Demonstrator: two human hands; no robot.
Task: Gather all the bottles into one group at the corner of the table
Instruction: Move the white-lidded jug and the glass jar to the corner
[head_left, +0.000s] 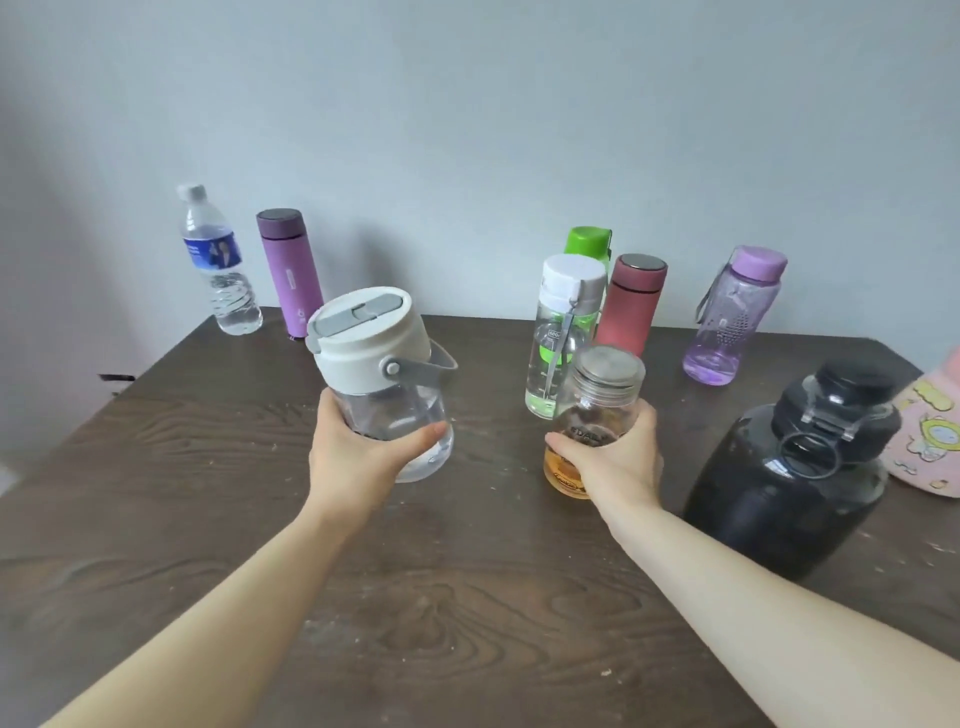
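Note:
My left hand grips a wide clear bottle with a white lid and grey handle, held tilted above the table. My right hand grips a small clear jar-like bottle with a metal lid and amber base. At the far left corner stand a clear water bottle with a blue label and a purple flask. Further right stand a clear bottle with a white cap, a green-capped bottle behind it, a red flask and a translucent purple bottle. A big dark jug stands at the near right.
The dark wooden table meets a pale wall at the back. Its left edge runs diagonally from the far left corner. A pink patterned object lies at the right edge beside the dark jug.

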